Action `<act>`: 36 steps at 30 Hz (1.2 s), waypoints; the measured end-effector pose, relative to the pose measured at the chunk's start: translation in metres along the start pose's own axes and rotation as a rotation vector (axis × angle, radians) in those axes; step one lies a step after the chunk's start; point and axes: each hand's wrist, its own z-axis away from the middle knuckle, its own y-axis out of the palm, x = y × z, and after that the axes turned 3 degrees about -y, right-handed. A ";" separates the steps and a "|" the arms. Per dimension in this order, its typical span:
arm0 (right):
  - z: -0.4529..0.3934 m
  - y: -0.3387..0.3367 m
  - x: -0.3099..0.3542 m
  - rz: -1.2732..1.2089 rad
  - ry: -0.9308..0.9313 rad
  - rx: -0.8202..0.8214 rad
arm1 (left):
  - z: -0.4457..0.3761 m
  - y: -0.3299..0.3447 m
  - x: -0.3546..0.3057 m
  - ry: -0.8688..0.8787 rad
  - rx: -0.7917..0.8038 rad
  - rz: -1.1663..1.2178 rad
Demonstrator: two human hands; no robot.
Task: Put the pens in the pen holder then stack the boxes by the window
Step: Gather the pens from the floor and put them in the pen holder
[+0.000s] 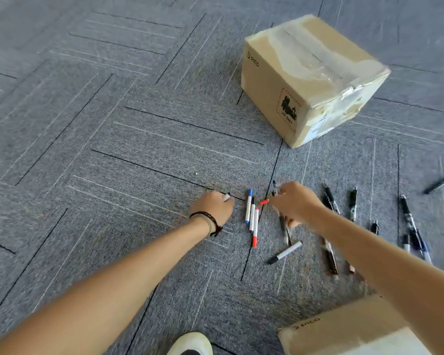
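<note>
Right hand [294, 202] pinches blurred pens [264, 201]; left hand [213, 207] grips something mostly hidden. Nearby box [356, 331] is cropped; another box [310, 80] sits farther off.

We see three white markers lying side by side on the grey carpet, a blue-capped marker [248, 206], a black-capped marker [252, 214] and a red-capped marker [255, 227]. Another white marker [285, 252] with a black cap lies tilted nearby, and black pens [353, 203] are scattered to the right. A taped cardboard box [310, 78] marked PICO sits beyond them, and a second box [349, 331] fills the bottom-right corner.
</note>
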 end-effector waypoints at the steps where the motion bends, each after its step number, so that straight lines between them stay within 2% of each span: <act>1: 0.005 -0.005 -0.008 -0.048 0.030 0.009 | -0.006 0.004 -0.012 0.024 -0.016 -0.036; 5: 0.018 -0.015 -0.034 -0.351 0.213 0.054 | -0.020 0.024 -0.041 0.078 -0.021 -0.189; 9: 0.011 -0.014 -0.043 -0.250 0.211 0.021 | -0.024 0.040 -0.049 0.095 -0.050 -0.309; 12: 0.007 -0.007 -0.040 -0.172 0.193 0.034 | -0.026 0.041 -0.048 0.106 -0.016 -0.294; 16: 0.001 0.011 -0.035 -0.095 0.143 0.049 | -0.022 0.027 -0.031 0.172 -0.036 -0.120; 18: -0.005 0.020 -0.030 -0.025 0.146 0.062 | -0.018 0.022 -0.023 0.151 -0.026 0.018; 22: -0.018 0.039 -0.022 0.093 0.146 0.008 | -0.009 0.016 -0.014 -0.074 0.125 0.559; 24: -0.023 0.047 -0.019 0.156 0.151 -0.021 | -0.008 0.013 -0.008 -0.147 0.178 0.714; 27: -0.028 0.054 -0.013 0.210 0.146 -0.046 | -0.013 0.011 0.005 -0.165 0.071 0.621; 30: -0.029 0.054 -0.010 0.216 0.115 -0.018 | -0.013 0.014 0.013 -0.112 -0.065 0.448; 34: -0.026 0.037 -0.011 0.153 0.109 0.067 | -0.007 0.022 0.005 -0.022 -0.067 0.162; 36: -0.025 0.025 -0.014 0.058 0.144 0.054 | -0.008 0.029 -0.001 0.041 -0.073 0.037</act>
